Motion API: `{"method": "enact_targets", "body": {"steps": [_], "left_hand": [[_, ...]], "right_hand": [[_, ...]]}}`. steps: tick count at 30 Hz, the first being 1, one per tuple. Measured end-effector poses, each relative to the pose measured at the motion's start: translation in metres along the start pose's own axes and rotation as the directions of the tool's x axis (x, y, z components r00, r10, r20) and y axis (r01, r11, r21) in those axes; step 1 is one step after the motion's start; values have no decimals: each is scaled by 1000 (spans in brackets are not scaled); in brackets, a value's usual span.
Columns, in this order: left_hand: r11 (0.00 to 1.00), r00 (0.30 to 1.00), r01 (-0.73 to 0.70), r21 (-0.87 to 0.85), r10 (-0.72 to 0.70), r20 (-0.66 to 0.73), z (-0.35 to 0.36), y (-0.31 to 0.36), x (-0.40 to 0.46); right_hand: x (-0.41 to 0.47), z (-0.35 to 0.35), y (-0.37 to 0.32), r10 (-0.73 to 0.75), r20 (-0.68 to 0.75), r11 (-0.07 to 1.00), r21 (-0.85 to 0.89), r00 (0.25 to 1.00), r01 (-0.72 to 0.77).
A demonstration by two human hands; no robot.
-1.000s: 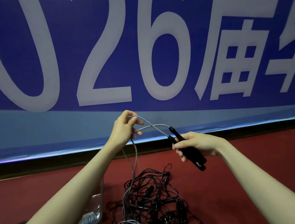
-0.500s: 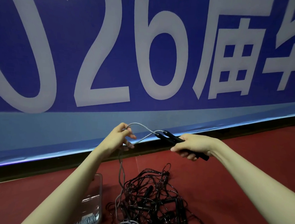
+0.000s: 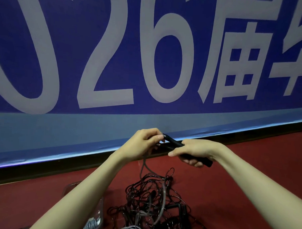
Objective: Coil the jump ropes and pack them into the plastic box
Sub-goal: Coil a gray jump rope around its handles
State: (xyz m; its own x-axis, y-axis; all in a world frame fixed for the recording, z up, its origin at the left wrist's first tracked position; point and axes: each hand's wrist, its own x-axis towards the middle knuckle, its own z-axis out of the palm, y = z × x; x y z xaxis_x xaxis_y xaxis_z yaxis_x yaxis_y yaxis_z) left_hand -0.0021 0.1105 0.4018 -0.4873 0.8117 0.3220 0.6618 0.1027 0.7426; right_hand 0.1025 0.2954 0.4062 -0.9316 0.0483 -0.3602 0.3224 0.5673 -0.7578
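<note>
Blue printed banner wall [image 3: 66, 62] above a dark red floor [image 3: 248, 170].
Large pale grey characters [image 3: 104, 60] cross the banner; a lighter blue band [image 3: 59, 133] and a black baseboard strip [image 3: 40, 170] run along its foot.

Black-handled grey jump rope [image 3: 173, 144] held above tangled ropes [image 3: 153, 201], clear box [image 3: 97, 214].

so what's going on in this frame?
A person is partway through coiling a grey jump rope. The right hand grips its black handles, and the left hand pinches the rope right at the handle tips. The rest of that rope hangs down into a tangled pile of ropes on the red floor. The clear plastic box sits at lower left, partly hidden by the left forearm.
</note>
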Motion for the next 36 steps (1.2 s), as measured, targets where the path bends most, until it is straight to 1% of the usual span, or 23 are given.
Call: {"method": "enact_targets", "body": {"steps": [2,4,5,7,10,11,13,15,17,20,22,23,25,27,29,31,33,34,35,36], "left_hand": [[998,998,-34,-44,36,51,0,0,-1],[997,991,-80,-12,81,111,-1,0,-3],[995,989,-95,22,91,113,0,0,-3],[992,994,-100,76,97,48,-1,1,-3],[993,991,-66,101,77,-110,-2,0,-2],[995,987,-44,85,57,-153,-3,-1,-2],[998,981,-8,59,19,-192,-4,-4,-2],[998,983,7,56,4,-185,-5,-6,-1],[999,985,11,52,-2,-174,-5,-6,-1],[1000,982,6,23,-2,-190,-4,-5,-1],[998,972,-6,-58,-8,-233,-4,-1,-1],[990,968,-12,-142,-25,-252,-3,3,0],[950,962,-17,-311,-69,-265,-5,10,3],[921,960,-22,-388,-89,-265,-7,11,7],[898,966,-12,-441,-104,-237,-7,9,9],[888,979,29,-458,-118,-167,-5,6,10],[885,988,113,-451,-147,-40,1,2,9],[878,985,169,-448,-166,46,4,0,8],[870,976,213,-444,-171,131,7,-2,7],[864,967,234,-446,-161,195,11,-1,7]], "right_hand": [[-3,-1,-1,26,43,1000,0,999,-26],[-5,-1,0,40,105,997,59,994,-47],[-5,-2,1,29,137,995,94,990,-42],[-7,-5,3,-55,183,985,172,982,23],[-9,-14,7,-212,151,950,265,966,167],[-11,-17,8,-223,130,947,264,966,184],[-14,-21,7,-202,91,968,172,975,184],[-17,-19,4,-182,76,982,71,980,176],[-18,-15,1,-194,53,980,46,980,191],[-16,-14,3,-230,-34,973,20,972,231],[-15,-14,2,-261,-86,965,7,961,263],[-15,-14,1,-282,-110,957,32,953,287],[-15,-15,-2,-323,-172,928,135,931,347],[-16,-19,-4,-342,-260,888,226,903,401],[-16,-23,-7,-345,-362,834,305,866,459],[-15,-27,-11,-316,-488,741,408,814,532],[-15,-32,-15,-249,-623,609,495,742,620],[-15,-35,-17,-198,-682,548,518,704,656],[-15,-37,-19,-138,-730,502,531,670,682],[-15,-39,-19,-76,-770,477,530,634,701]]}}
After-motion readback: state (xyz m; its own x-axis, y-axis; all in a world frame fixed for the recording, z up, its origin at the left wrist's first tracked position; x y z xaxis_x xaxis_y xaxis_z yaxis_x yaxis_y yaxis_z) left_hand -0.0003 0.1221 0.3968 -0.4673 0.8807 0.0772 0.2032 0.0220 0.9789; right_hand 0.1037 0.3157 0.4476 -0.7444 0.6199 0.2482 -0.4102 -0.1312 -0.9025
